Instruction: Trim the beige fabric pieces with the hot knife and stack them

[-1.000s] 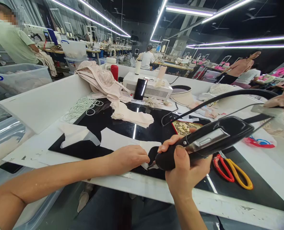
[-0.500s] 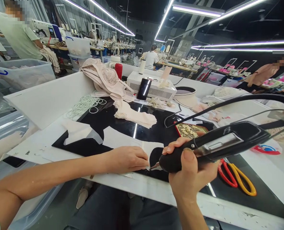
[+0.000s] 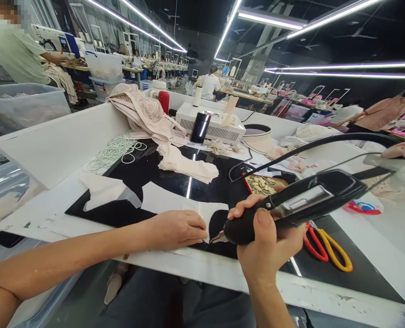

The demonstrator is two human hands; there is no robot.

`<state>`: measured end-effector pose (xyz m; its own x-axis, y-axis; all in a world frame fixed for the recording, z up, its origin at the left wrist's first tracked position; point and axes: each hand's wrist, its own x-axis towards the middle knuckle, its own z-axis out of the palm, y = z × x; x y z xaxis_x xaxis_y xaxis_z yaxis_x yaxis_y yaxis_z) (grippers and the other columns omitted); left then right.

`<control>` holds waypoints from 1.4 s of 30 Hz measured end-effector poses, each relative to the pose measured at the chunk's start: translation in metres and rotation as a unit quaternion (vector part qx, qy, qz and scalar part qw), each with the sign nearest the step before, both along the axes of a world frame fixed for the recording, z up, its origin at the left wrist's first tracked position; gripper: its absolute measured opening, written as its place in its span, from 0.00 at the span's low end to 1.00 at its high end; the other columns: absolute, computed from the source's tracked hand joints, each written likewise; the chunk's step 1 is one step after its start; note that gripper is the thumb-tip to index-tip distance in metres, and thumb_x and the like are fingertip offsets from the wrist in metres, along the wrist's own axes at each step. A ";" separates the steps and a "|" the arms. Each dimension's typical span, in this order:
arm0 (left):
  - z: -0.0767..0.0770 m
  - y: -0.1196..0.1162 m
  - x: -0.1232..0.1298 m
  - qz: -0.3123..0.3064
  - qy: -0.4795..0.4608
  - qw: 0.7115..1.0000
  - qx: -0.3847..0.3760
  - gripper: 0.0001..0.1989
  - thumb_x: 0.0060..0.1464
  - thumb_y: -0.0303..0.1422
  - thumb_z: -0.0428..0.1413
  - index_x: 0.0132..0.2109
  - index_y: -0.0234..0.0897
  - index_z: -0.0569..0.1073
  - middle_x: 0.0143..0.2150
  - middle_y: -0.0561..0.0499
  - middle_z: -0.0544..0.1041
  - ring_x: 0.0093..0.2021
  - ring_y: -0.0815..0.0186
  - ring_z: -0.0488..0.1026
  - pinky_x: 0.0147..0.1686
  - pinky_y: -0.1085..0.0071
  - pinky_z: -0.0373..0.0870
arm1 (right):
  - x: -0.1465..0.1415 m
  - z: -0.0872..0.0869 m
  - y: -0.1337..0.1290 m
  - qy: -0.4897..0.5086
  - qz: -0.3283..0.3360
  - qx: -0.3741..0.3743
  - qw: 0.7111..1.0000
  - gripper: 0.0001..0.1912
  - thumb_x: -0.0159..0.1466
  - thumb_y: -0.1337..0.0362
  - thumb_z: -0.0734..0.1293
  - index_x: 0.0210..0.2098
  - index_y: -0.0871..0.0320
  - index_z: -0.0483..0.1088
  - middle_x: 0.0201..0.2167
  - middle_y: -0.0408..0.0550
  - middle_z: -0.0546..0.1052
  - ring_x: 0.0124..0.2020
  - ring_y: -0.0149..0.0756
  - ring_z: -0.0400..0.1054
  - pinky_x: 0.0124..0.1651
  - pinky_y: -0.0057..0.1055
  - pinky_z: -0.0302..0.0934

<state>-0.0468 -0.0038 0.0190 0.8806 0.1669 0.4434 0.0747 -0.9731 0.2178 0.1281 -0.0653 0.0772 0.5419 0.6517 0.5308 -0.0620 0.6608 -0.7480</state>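
Observation:
A black corded handheld tool (image 3: 298, 202) with a thin metal tip is gripped in my right hand (image 3: 269, 241), thumb along its side. The tip meets the near edge of a white fabric piece (image 3: 168, 199) with a curved cut-out. My left hand (image 3: 178, 230) has its fingers bent and pressed together on that edge, just left of the tip. Its fingertips partly hide the cloth. Under the fabric is a glossy black board (image 3: 141, 159). Scissors (image 3: 325, 246) with red and yellow handles lie right of my right hand.
Beyond the fabric lie stacked beige pieces (image 3: 189, 164), a phone (image 3: 200, 127), a white vented box (image 3: 211, 123) and a tray of small pieces (image 3: 262, 184). Pale green cords (image 3: 111, 152) and beige bras (image 3: 144, 107) sit at left. Co-workers are further back.
The view has swung slightly, so the table contents appear further left. My hands, the tool and the fabric keep nearly the same places relative to each other.

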 end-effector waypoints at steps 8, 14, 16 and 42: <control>-0.001 0.002 -0.002 -0.007 -0.005 1.000 0.009 0.12 0.75 0.32 0.50 0.54 0.34 0.78 0.49 0.43 0.81 0.51 0.60 0.78 0.54 0.66 0.75 | 0.002 0.000 0.003 -0.014 -0.006 0.003 1.000 0.17 0.63 0.59 0.77 0.45 0.52 0.67 0.31 0.37 0.77 0.24 0.31 0.71 0.28 0.32 0.71; -0.004 0.003 -0.002 -0.012 -0.013 1.000 -0.003 0.12 0.74 0.31 0.51 0.55 0.34 0.78 0.50 0.43 0.81 0.52 0.60 0.77 0.56 0.64 0.76 | -0.001 -0.002 0.004 -0.014 0.000 0.009 1.000 0.19 0.63 0.59 0.77 0.49 0.50 0.67 0.32 0.37 0.78 0.24 0.30 0.72 0.28 0.31 0.71; -0.006 0.003 -0.001 -0.014 -0.016 1.000 -0.008 0.12 0.74 0.30 0.52 0.55 0.34 0.78 0.50 0.43 0.81 0.52 0.59 0.77 0.56 0.63 0.76 | -0.001 -0.003 0.004 -0.014 0.004 0.011 1.000 0.18 0.64 0.59 0.76 0.49 0.50 0.68 0.32 0.37 0.78 0.24 0.30 0.72 0.28 0.31 0.71; -0.005 0.002 0.000 -0.016 -0.029 0.999 -0.024 0.11 0.73 0.30 0.53 0.55 0.34 0.78 0.48 0.43 0.82 0.52 0.60 0.78 0.55 0.65 0.76 | -0.004 -0.006 0.004 -0.015 0.022 0.018 0.999 0.17 0.65 0.62 0.75 0.49 0.51 0.67 0.33 0.38 0.78 0.24 0.30 0.72 0.28 0.31 0.71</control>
<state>-0.0472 -0.0013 0.0141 0.8586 0.1618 0.4865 0.0298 -0.9631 0.2676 0.1236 -0.0617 0.0710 0.4971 0.6541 0.5701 -0.0697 0.6851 -0.7251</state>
